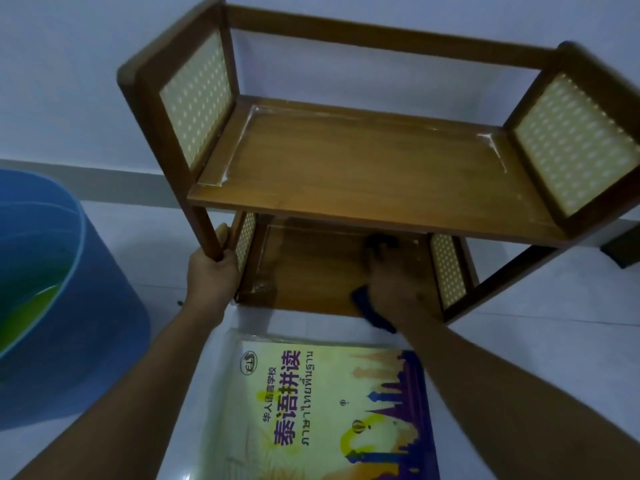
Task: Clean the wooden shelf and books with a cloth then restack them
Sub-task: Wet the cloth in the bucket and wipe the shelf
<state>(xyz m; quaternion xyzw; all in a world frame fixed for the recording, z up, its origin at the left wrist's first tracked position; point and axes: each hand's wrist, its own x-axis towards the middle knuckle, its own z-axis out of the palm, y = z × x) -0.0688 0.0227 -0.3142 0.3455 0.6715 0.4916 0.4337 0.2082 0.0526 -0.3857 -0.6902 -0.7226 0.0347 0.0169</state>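
The step in hand was wiping the shelf (377, 174), specifically its lower tier. The shelf stood on the floor (554, 323) against the wall, both tiers bare of books. The left hand (212, 271) was wrapped around the front left post, steadying the frame. The right hand (391, 271) reached under the upper tier and lay flat, fingers spread, pressing a dark cloth (367, 306) onto the lower board; part of the cloth trailed off the front edge.

Judged from this, the shelf cleaning was under way and the restacking had not begun. The next move would call for carrying the cloth across the rest of the lower board and into its corners, with the post grip kept firm against sliding.

Count: one shelf with two tiers; one cloth; one book (332, 410) visible, lying flat on the floor just in front of the shelf; one blue bin (69, 341) to the left.
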